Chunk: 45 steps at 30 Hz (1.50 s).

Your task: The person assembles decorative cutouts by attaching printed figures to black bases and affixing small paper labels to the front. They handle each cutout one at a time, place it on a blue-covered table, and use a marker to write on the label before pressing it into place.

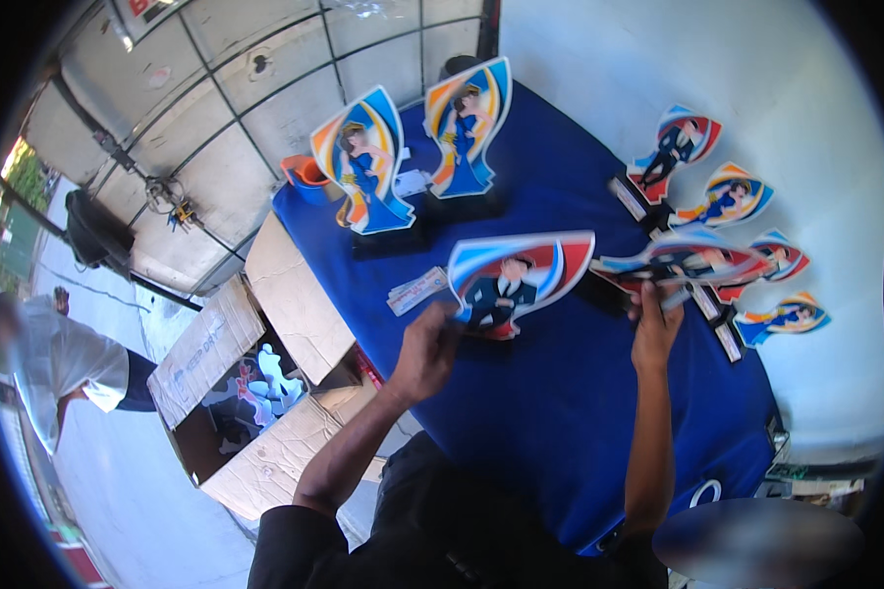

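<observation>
At the middle of the blue-covered table, a trophy (506, 285) shows a figure in a dark suit on a red, white and blue board. My left hand (427, 348) is closed on its lower left side. Further right, my right hand (655, 329) grips the lower part of another suited-figure trophy (702, 257), which is tilted and smeared by motion. Small printed paper labels (417, 292) lie just beyond my left hand. Two trophies with a blue-gowned figure, one on the left (363, 167) and one beside it (467, 128), stand on black bases at the far side.
Several more trophies (673, 152) stand along the table's right side by the white wall. An orange and blue container (306, 175) sits at the far left corner. An open cardboard box (201, 373) with cut-out shapes stands left of the table. A person (69, 353) is at far left.
</observation>
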Each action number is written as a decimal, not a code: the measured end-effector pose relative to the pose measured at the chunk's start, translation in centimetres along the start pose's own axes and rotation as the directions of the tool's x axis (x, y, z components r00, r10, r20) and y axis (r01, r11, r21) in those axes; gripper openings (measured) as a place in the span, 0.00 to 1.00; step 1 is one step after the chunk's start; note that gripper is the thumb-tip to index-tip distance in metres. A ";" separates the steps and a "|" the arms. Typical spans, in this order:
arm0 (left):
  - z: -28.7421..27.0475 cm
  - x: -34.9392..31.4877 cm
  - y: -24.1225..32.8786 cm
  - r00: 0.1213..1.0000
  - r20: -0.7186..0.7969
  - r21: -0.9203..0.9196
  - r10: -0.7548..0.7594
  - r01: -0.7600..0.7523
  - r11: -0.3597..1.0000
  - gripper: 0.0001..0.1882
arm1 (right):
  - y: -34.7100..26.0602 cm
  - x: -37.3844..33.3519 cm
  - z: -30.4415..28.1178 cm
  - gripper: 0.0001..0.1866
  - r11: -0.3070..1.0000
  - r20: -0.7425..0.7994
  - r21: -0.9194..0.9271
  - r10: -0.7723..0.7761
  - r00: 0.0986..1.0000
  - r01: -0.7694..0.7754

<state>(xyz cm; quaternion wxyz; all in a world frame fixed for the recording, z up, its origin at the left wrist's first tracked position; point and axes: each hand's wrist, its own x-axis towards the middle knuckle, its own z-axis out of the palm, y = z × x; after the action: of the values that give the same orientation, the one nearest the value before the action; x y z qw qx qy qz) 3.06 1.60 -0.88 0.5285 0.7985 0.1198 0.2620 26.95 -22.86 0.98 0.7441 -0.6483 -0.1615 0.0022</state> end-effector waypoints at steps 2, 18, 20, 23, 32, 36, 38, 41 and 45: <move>0.0 -1.2 -0.4 0.999 -0.013 -0.020 -0.043 0.043 0.999 0.11 | 1.4 3.5 3.2 0.07 1.000 0.081 0.011 0.009 0.997 -0.010; -0.4 -1.3 -1.3 1.000 -0.022 -0.007 -0.007 0.007 1.000 0.11 | 5.7 7.5 12.3 0.15 0.921 -0.018 -0.254 -0.310 0.950 0.296; -0.3 -1.2 -1.7 0.998 0.017 -0.021 -0.054 0.054 0.998 0.11 | 3.7 3.2 10.3 0.11 0.997 0.298 0.043 0.041 0.954 -0.057; 0.3 -1.0 -1.4 0.997 0.035 -0.148 -0.065 0.070 0.987 0.12 | 1.8 -3.5 8.9 0.14 0.930 0.638 0.171 0.147 0.756 -0.325; 0.7 -0.8 1.9 0.973 0.230 -0.417 0.003 0.096 0.904 0.25 | -4.5 -7.4 8.8 0.07 0.994 0.469 0.051 -0.111 0.876 0.098; 1.2 -1.6 2.4 0.940 0.337 -0.550 -0.061 0.249 0.797 0.28 | -6.3 -7.5 8.8 0.07 0.994 0.387 0.080 -0.103 0.916 0.078; 1.3 -2.0 2.6 0.940 0.334 -0.560 -0.068 0.256 0.788 0.27 | -6.9 -7.6 8.9 0.07 0.993 0.362 0.081 -0.104 0.926 0.080; 1.1 -2.3 2.9 0.937 0.343 -0.593 -0.069 0.273 0.757 0.27 | -7.5 -7.8 9.0 0.08 0.994 0.336 0.094 -0.077 0.939 0.048; 0.7 -2.3 3.3 0.936 0.351 -0.568 -0.032 0.240 0.787 0.27 | -7.7 -7.6 8.9 0.07 0.996 0.397 0.085 -0.070 0.915 0.039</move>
<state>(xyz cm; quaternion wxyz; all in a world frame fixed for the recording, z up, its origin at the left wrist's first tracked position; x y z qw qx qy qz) 1.25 -1.39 1.24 0.7848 0.6094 0.0001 0.1129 15.98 -17.14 7.53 0.7190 -0.6011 -0.3277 0.1199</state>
